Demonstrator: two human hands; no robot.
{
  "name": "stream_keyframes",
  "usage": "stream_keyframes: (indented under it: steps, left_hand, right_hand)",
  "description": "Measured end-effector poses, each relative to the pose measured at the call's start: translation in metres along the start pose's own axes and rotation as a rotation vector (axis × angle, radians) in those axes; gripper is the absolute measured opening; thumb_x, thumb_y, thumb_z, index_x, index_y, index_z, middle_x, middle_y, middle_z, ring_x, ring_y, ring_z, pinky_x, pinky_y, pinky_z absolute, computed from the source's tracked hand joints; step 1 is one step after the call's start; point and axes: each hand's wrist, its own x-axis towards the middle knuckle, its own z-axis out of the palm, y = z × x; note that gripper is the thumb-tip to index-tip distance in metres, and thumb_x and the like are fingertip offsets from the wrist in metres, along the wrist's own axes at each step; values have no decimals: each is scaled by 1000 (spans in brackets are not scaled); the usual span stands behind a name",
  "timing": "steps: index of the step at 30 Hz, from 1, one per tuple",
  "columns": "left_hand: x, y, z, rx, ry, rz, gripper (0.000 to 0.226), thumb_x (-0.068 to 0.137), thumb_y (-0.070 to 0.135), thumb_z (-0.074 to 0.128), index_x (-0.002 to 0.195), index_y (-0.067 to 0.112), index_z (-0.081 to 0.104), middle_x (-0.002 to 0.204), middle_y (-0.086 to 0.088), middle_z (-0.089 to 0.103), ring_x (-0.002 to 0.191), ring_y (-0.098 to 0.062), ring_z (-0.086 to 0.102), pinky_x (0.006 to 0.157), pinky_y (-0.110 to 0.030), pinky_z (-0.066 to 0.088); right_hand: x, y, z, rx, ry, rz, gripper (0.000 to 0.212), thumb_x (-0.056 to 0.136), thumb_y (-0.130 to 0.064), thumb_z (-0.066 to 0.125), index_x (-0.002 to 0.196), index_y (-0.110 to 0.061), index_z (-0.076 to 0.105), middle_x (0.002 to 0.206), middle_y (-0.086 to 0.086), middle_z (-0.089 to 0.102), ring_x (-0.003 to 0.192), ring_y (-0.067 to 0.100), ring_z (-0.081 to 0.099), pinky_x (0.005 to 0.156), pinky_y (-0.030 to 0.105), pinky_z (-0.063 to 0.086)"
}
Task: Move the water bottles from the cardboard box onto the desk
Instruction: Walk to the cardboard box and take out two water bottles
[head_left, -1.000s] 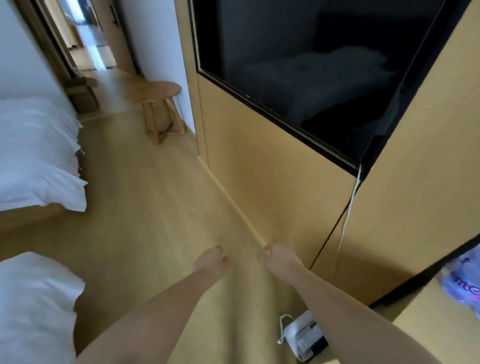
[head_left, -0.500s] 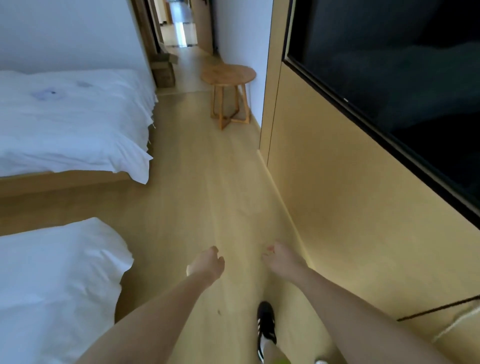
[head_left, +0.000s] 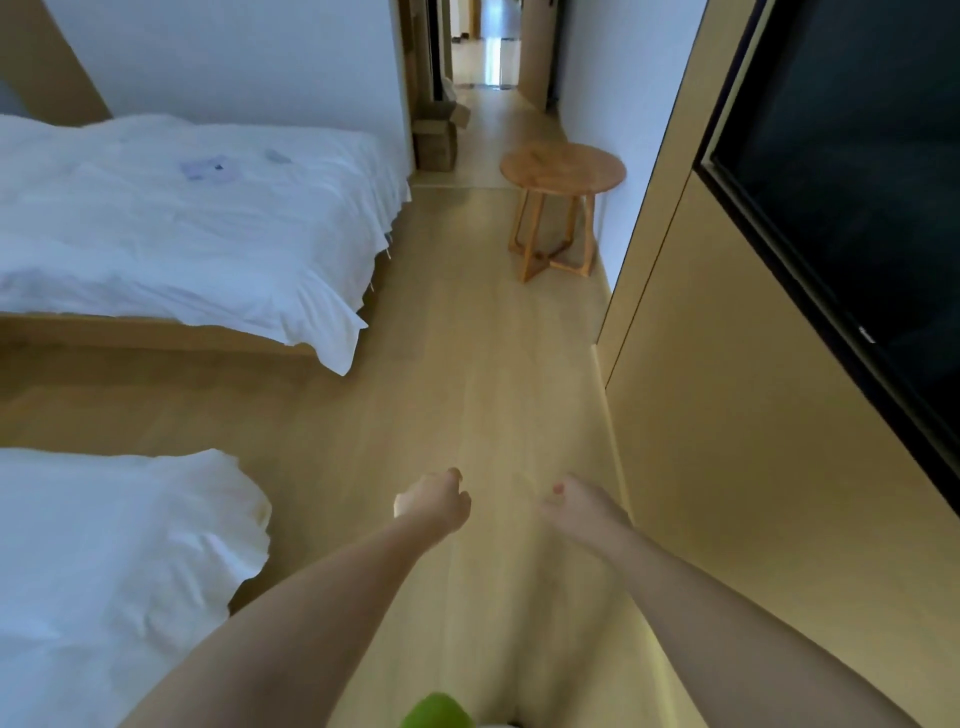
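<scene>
Left hand (head_left: 434, 503): fingers loosely curled, holding nothing.
Right hand (head_left: 574, 506): blurred — grip state cannot be told.
Cardboard boxes (head_left: 439, 132): 12 o'clock, by the doorway — bottles not visible.
Stool (head_left: 562, 171): 1 o'clock, near the boxes.
2 beds (head_left: 182, 218): 9 to 10 o'clock.

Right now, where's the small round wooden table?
In the head view, the round wooden table stands ahead on the right of the walkway, against the white wall just past the wood-panelled wall, across from the far bed.
</scene>
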Motion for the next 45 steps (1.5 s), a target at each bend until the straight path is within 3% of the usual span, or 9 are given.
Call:
stream_keyframes:
  steps: [4, 9, 13, 18, 23, 32, 36, 41, 45]
  left_hand:
    - [49, -1, -9, 23, -39, -49, 38, 94, 31, 38, 130, 22, 49, 124, -6, 61, 110, -27, 60, 83, -32, 47]
    - [131, -5, -29, 50, -93, -74, 35, 93, 27, 38, 125, 21, 51, 119, -2, 61, 105, -22, 61, 72, -28, 41]
    - [222, -3, -65, 37, -101, -66, 34, 94, 25, 38, 125, 19, 52, 106, 2, 58, 89, -17, 55, 59, -24, 37]
    - [332, 12, -131, 26, -88, -39, 36, 92, 25, 40, 126, 20, 51, 123, -3, 57, 108, -23, 58, 75, -28, 40]
    - [417, 30, -182, 53, -70, 1, 38, 93, 27, 38, 128, 20, 50, 129, -4, 54, 114, -24, 54, 88, -32, 45]
    - [589, 57, -243, 60, -90, -8, 36, 93, 25, 37, 126, 18, 52, 121, -3, 59, 108, -23, 59, 80, -30, 43]
    - [678, 81, -277, 48, -88, -39, 35, 92, 25, 38, 122, 17, 55, 116, -3, 62, 103, -24, 61, 79, -30, 44]
    - [775, 113, -329, 13, -87, -73, 35, 93, 25, 37, 121, 17, 55, 115, -3, 62, 102, -24, 61, 78, -29, 44]
    - [846, 129, -375, 11, -73, -83, 35, 92, 25, 38, 122, 18, 55, 117, -4, 62, 104, -25, 60, 79, -30, 44]
  right_hand:
    - [52, -11, -10, -88, -54, -43, 52, 90, -52, 52, 129, -18, 52, 130, 3, 55, 120, 24, 53, 95, 34, 46]
    - [133, -32, -33, -162, -101, -78, 49, 92, -50, 47, 129, -18, 50, 124, 2, 54, 111, 22, 53, 83, 33, 46]
    - [219, -67, -67, -168, -73, -81, 50, 92, -50, 48, 131, -19, 50, 125, 0, 55, 111, 21, 54, 83, 32, 46]
    - [320, -121, -120, -136, -39, -38, 55, 90, -51, 50, 133, -17, 50, 132, 3, 53, 118, 24, 52, 93, 36, 47]
    - [403, -167, -158, -124, -39, -49, 53, 88, -51, 49, 129, -18, 52, 127, 3, 56, 113, 25, 55, 90, 36, 47]
    - [579, -201, -224, -89, -66, -66, 48, 88, -45, 49, 122, -11, 57, 120, 6, 59, 105, 24, 57, 91, 41, 51]
    - [677, -216, -269, -56, -52, -74, 42, 88, -43, 52, 113, -12, 61, 112, 8, 64, 98, 26, 60, 85, 35, 52]
    - [783, -247, -334, -128, -67, -89, 49, 92, -46, 53, 126, -10, 56, 124, 8, 61, 111, 25, 59, 83, 29, 46]
    - [852, -276, -379, -200, -45, -139, 49, 90, -51, 52, 124, -15, 57, 122, 5, 60, 109, 24, 59, 88, 36, 51]
